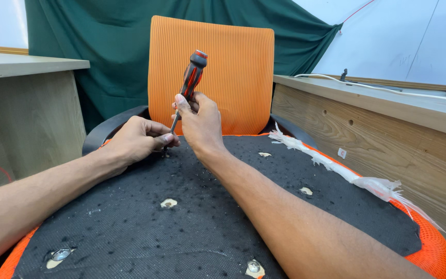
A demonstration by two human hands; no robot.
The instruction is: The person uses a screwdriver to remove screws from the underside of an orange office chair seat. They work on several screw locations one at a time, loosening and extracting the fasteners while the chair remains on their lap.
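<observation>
An upturned orange office chair lies before me, its black fabric underside (145,227) facing up and its ribbed orange backrest (212,72) standing behind. My right hand (200,124) grips a red and black screwdriver (191,80) upright, its shaft angled down to the fabric near the back edge. My left hand (138,139) rests on the fabric with its fingers pinched at the screwdriver's tip, which they hide.
Screw holes (169,203) with pale wood showing dot the underside; two near the front hold metal bolts (60,253). A frayed white plastic strip (336,168) lies along the right edge. Wooden desks (378,129) flank both sides. A green curtain (104,41) hangs behind.
</observation>
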